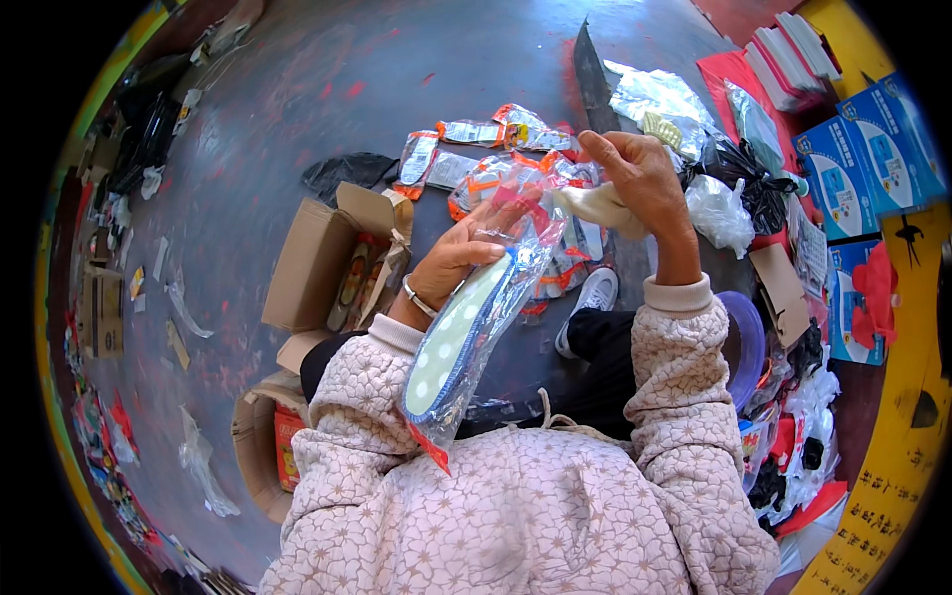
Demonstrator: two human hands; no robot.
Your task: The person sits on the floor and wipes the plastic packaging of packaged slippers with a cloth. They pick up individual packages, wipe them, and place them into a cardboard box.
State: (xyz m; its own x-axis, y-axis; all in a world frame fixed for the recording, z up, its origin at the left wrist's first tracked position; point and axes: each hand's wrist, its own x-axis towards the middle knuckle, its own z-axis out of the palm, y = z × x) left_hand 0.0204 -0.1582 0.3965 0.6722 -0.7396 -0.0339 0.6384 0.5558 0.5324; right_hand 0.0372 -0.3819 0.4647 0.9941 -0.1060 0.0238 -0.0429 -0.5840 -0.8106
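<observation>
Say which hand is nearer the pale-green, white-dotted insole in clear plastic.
Left. The left hand holds the insole at its upper end; the right hand is away from it, up and to the right.

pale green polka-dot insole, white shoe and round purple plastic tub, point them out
Green insole (449, 342), head view: dotted middle.
White shoe (595, 295), head view: upper.
Purple tub (755, 342), head view: curved right-hand wall.

Bright light — the floor (466, 55) shines, edges curve.

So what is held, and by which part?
Left fingers: green, white-dotted insole in clear plastic sleeve, near its upper end. Right fingers: long cream piece, material unclear, by right end.
</observation>
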